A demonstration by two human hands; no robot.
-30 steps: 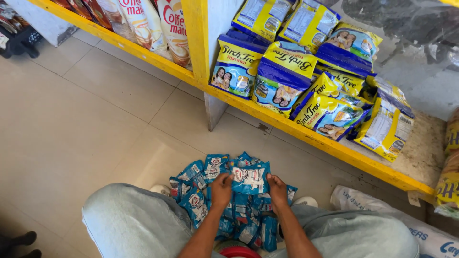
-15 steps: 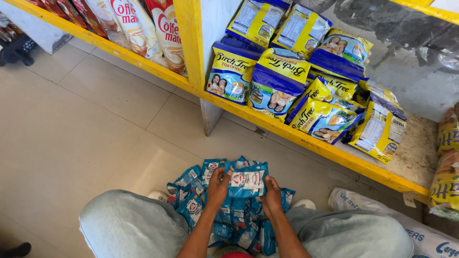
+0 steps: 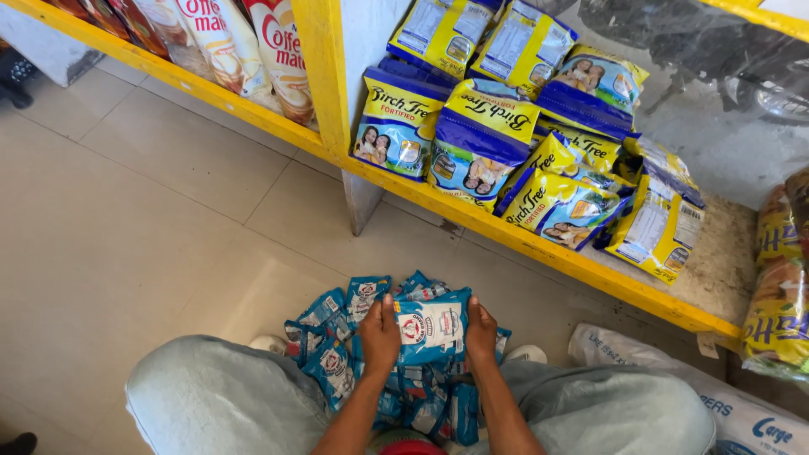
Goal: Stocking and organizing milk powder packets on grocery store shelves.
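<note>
The left hand (image 3: 381, 335) and right hand (image 3: 480, 330) press flat, fingers extended, against opposite short ends of a blue-and-white sachet stack (image 3: 431, 325). The stack lies crosswise between both palms, equally near each, above the scattered sachet pile (image 3: 337, 371) on the tiled floor (image 3: 126, 219).

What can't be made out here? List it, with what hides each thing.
- Head view: the lower blue packets in the floor pile, covered by the top packet and both hands.
- The fingertips of the left hand and right hand, curled round that packet's sides.
- The white sack, cut off by the right and bottom edges.
- The bags at far right, cut by the edge.
</note>
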